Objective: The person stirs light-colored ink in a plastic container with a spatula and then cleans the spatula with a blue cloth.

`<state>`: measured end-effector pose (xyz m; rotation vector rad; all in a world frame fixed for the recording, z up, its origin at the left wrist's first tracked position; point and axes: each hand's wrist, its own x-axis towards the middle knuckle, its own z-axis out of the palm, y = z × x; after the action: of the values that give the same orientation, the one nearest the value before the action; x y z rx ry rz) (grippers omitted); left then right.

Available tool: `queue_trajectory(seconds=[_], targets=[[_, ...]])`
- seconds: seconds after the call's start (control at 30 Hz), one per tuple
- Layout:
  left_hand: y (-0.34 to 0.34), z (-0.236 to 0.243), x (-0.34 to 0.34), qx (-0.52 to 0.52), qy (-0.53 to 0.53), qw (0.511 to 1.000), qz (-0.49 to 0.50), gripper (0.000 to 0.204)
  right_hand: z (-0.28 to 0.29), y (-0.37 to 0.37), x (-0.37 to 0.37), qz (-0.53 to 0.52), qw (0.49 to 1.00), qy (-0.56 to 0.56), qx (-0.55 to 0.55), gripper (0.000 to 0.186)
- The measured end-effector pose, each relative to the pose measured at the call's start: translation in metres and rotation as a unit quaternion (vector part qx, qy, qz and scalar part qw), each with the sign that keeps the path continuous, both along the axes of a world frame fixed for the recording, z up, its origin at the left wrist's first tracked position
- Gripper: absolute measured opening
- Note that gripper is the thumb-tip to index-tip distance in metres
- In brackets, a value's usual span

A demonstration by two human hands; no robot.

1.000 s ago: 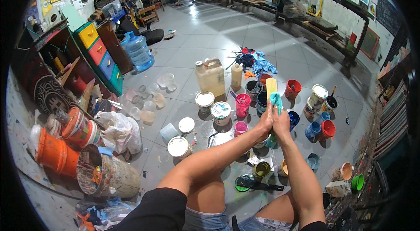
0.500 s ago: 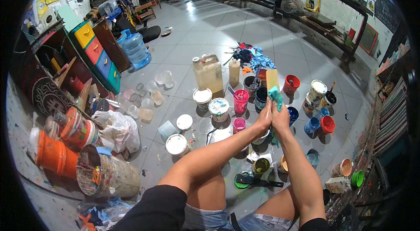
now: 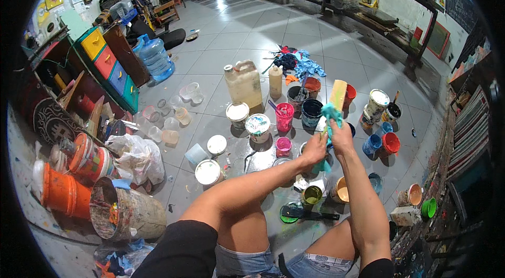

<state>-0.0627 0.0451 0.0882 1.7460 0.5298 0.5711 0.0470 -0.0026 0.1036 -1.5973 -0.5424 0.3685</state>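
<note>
Head cam: flat yellow tool and teal cloth in hand, looks partway through

So, both hands are up over the paint pots. The yellow flat tool (image 3: 337,95) pokes up above the right hand (image 3: 341,136), tilted slightly, just in front of a red tub (image 3: 349,95). Right fingers are closed round a bunched teal cloth (image 3: 332,113), which sits up against the tool's lower part. Left hand (image 3: 317,147) is right beside it, fingers curled in, but I honestly can't tell if they're gripping the tool, the cloth or nothing.

How far along? I'd call it the middle. The tool's upper end is out in view, past the cloth, and looks mostly plain yellow from here. Everything lower down is hidden by cloth and hands, so no clue how much is left there. Neither item has been put down.

Around them: the pink cup (image 3: 284,122) and olive cup (image 3: 312,195) stand open, the white-lidded tub (image 3: 258,126) is covered, and the rag pile (image 3: 301,62) lies farther off on the floor.
</note>
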Motion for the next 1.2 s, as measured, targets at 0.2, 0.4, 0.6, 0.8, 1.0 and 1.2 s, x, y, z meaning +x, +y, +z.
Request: queue_trajectory(seconds=[0.2,0.4,0.6,0.8,1.0,1.2], targets=[[-0.003,0.018,-0.006,-0.058,0.037,0.993,-0.095,0.047,0.015,-0.007,-0.001,-0.072,0.979,-0.052,-0.186,0.047],[0.006,0.002,-0.002,-0.031,0.051,0.995,-0.085,0.046,-0.021,-0.008,0.009,0.065,0.992,0.037,-0.101,0.048],[0.003,-0.009,-0.007,0.171,0.062,0.979,-0.090,0.036,0.003,-0.004,-0.010,0.012,0.985,0.169,-0.028,0.040],[-0.026,-0.010,0.022,0.114,0.075,0.987,-0.081,0.048,-0.044,-0.025,0.049,-0.028,0.984,0.177,-0.016,0.037],[-0.012,0.015,-0.014,-0.153,0.133,0.972,-0.117,0.041,-0.001,-0.019,-0.009,0.062,0.970,0.235,-0.009,0.040],[-0.015,0.031,-0.028,0.015,0.168,0.976,-0.139,0.058,0.036,-0.023,-0.018,-0.088,0.974,0.207,-0.005,0.039]])
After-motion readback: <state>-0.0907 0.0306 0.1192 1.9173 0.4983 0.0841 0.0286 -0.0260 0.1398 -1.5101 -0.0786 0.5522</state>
